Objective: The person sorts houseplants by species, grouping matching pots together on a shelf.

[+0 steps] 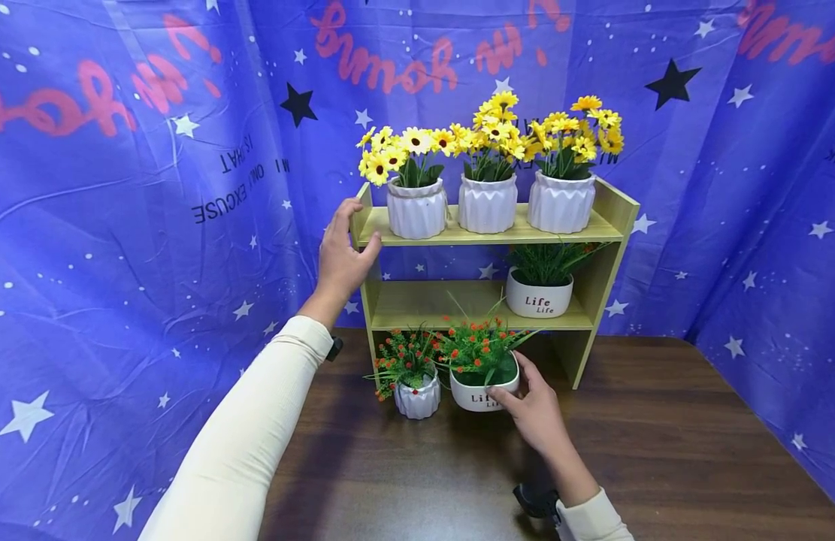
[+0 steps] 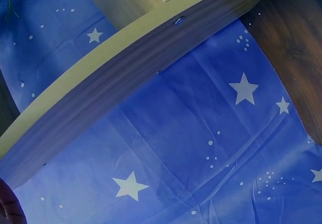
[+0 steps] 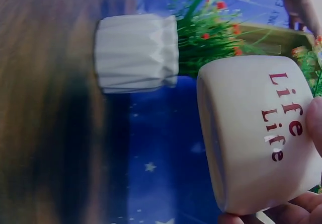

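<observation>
My right hand point(image 1: 540, 412) grips a white "Life" flowerpot point(image 1: 463, 392) with green leaves and small red flowers, thumb on the printed front and fingers around its side. In the right wrist view the same flowerpot point(image 3: 251, 133) fills the lower right, its base partly showing. Just left of it stands a white pleated pot point(image 1: 419, 398) of red flowers. My left hand point(image 1: 343, 255) holds the left side panel of a light wooden shelf point(image 1: 424, 300), thumb at the front and fingers at its top edge. In the left wrist view only a bit of that hand shows beside the panel point(image 2: 166, 38).
On the top board are three white pleated pots point(image 1: 488, 204) of yellow flowers. The middle board carries another white "Life" pot point(image 1: 539, 295) with green grass at its right end. The shelf stands on a dark wooden table point(image 1: 674, 443) before a blue starred curtain point(image 1: 146, 300).
</observation>
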Motion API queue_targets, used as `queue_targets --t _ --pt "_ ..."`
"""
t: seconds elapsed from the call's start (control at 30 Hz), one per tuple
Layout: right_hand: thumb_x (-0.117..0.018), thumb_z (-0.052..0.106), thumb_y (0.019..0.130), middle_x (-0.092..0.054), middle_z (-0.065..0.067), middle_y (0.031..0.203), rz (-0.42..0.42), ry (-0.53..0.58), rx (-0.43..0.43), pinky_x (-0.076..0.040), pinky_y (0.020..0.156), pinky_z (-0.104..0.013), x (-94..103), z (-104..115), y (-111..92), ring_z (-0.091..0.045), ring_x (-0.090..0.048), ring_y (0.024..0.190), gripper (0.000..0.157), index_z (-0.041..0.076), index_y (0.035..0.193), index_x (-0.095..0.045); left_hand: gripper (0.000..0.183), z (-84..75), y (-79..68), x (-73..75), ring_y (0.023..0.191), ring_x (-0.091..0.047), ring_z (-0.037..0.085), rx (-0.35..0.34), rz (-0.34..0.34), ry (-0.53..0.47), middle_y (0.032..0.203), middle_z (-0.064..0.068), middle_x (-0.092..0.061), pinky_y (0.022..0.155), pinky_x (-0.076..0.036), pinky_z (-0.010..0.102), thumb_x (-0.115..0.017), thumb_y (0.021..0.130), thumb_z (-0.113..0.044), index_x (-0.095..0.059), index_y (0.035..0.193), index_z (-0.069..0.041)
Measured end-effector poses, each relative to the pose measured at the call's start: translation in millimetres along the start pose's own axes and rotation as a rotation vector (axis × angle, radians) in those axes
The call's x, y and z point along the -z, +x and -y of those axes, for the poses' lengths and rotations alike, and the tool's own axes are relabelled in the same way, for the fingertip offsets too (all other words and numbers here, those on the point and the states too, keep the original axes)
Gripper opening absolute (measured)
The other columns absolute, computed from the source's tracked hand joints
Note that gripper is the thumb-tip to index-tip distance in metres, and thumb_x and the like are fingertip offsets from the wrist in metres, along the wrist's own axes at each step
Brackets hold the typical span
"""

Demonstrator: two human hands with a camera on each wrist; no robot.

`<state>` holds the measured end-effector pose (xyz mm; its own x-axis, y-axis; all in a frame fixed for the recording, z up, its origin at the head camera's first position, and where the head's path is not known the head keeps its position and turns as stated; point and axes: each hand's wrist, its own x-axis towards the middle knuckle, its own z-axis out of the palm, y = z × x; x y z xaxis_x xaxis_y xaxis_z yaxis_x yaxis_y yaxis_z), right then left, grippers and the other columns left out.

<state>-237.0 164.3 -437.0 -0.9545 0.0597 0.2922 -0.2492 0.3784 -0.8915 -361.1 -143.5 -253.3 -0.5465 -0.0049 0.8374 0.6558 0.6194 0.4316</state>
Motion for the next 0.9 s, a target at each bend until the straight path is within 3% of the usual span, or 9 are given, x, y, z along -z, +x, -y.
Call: queue_targets --t 0.17,0.4,0.63,0.9 --pt "-0.078 0.007 0.085 -0.047 -0.021 0.146 0.008 0.061 0.022 -0.043 0.102 -0.038 7.2 19.0 1.3 -0.029 -0.045 0.134 0.078 0.003 0.151 -0.035 0.049 -0.1 -0.9 0.2 0.134 -0.045 0.025 0.004 0.002 -0.002 0.147 0.005 -0.049 0.109 -0.036 0.042 -0.069 0.087 -0.017 -0.051 0.131 -0.005" --pt "-0.072 0.007 0.090 -0.037 -0.021 0.153 -0.001 0.122 0.069 -0.040 0.105 -0.041 11.2 42.4 20.8 -0.032 -0.037 0.140 0.079 0.000 0.153 -0.026 0.049 0.2 0.5 0.1 0.138 -0.041 0.021 0.011 0.010 -0.001 0.148 0.005 -0.047 0.112 -0.032 0.038 -0.068 0.088 -0.019 -0.051 0.132 -0.006" --pt "-0.075 0.020 0.089 -0.043 -0.019 0.150 -0.054 0.113 0.069 -0.042 0.105 -0.046 4.4 51.9 52.0 -0.030 -0.044 0.135 0.078 0.002 0.150 -0.029 0.049 0.8 0.2 0.3 0.138 -0.041 0.021 0.015 0.008 0.001 0.148 0.004 -0.048 0.112 -0.032 0.036 -0.069 0.088 -0.020 -0.051 0.132 -0.008" --pt "-0.074 0.027 0.091 -0.050 -0.022 0.141 -0.051 0.042 0.058 -0.044 0.102 -0.048 -1.1 55.1 81.4 -0.033 -0.050 0.128 0.073 -0.001 0.146 -0.034 0.050 0.9 0.5 0.7 0.137 -0.042 0.022 -0.003 0.001 -0.003 0.148 0.006 -0.048 0.113 -0.031 0.036 -0.068 0.088 -0.020 -0.051 0.132 -0.006"
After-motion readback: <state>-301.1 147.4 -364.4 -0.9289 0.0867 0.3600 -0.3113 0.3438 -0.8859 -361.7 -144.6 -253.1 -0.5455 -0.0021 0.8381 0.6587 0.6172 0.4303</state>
